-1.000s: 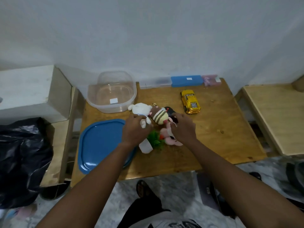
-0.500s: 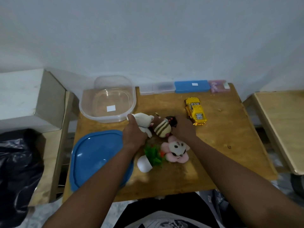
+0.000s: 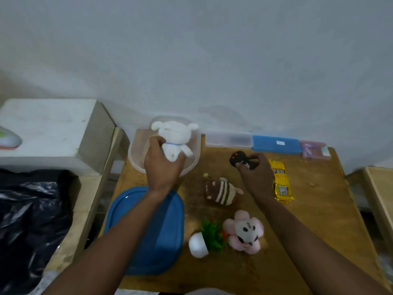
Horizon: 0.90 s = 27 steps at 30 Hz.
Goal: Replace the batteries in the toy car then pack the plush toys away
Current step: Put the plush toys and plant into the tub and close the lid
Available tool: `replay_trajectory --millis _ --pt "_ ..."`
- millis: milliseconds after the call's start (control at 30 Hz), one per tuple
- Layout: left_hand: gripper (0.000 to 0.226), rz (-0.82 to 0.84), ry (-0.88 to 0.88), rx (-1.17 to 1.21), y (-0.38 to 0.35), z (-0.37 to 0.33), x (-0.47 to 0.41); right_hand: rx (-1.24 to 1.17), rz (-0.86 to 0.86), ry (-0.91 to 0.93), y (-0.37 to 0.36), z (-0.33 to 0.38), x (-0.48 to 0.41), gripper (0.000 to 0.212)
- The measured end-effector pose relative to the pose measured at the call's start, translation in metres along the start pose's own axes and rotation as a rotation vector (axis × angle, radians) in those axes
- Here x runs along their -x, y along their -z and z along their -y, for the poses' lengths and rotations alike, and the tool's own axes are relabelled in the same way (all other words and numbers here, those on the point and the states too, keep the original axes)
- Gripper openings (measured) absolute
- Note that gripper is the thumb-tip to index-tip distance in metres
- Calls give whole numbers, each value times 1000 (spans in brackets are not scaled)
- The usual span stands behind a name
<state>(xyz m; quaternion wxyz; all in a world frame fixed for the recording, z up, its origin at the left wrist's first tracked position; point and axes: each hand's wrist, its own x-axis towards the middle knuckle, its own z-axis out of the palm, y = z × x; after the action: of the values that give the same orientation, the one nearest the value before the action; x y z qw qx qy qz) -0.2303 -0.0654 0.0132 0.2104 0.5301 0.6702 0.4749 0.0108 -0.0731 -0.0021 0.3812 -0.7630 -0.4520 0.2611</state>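
My left hand [image 3: 163,167] grips a white plush bear [image 3: 173,139] by its lower body and holds it over the clear tub [image 3: 135,154] at the back left of the wooden surface [image 3: 319,209]. The bear's head points toward the wall. I cannot tell whether it touches the tub's bottom.

My right hand [image 3: 255,171] has its fingers curled around a small black plush [image 3: 239,159], just left of the yellow toy car [image 3: 280,184]. The car lies lengthwise on the surface, partly hidden behind my wrist.

Between my arms a brown and cream striped plush [image 3: 221,192] lies on the wood. Nearer to me sit a pink flower plush [image 3: 244,231] with a pale face and, touching its left side, a green leafy plush in a white pot [image 3: 197,245], tipped on its side.

The blue lid [image 3: 165,231] lies flat at the left edge, under my left forearm. Along the wall stand a clear case [image 3: 228,139], a blue case [image 3: 276,143] and a pink case [image 3: 314,149] in a row. To the left of the surface are a white block [image 3: 53,133] and a black bag [image 3: 27,220].
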Motion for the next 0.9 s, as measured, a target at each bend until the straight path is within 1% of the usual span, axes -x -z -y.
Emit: replay_trajectory --millis 133,200,267,300,400,467,533,567,667,733,833,867,900 --pt "49 -29 70 -72 0 10 -31 36 -211 282 -26 44 -13 33" --pt "48 -14 92 -87 1 17 -38 26 -257 408 -34 58 -16 33" --pt "47 2 101 -96 2 25 -41 30 -261 531 -42 67 -16 32" --pt "47 2 108 -100 2 29 -42 45 -229 580 -47 70 -16 31" --pt "44 -27 155 -147 2 34 -45 154 -56 675 -71 76 -17 27" --pt "44 -29 186 -190 3 35 -49 240 38 695 -90 80 -20 26" --pt "44 3 197 -251 6 38 -54 327 99 716 -108 86 -24 27" --pt "44 23 181 -319 9 41 -57 369 119 735 -117 90 -27 27" --pt "44 92 103 -624 15 49 -70 472 169 783 -141 102 -39 25" --pt "38 151 57 -761 17 54 -78 530 198 782 -155 109 -51 21" --pt "28 242 -5 -816 16 68 -81 664 280 778 -171 110 -66 8" --pt "27 270 -22 -825 15 74 -81 728 293 793 -174 108 -70 6" --pt "27 287 -36 -832 15 80 -81 800 297 808 -176 105 -72 9"
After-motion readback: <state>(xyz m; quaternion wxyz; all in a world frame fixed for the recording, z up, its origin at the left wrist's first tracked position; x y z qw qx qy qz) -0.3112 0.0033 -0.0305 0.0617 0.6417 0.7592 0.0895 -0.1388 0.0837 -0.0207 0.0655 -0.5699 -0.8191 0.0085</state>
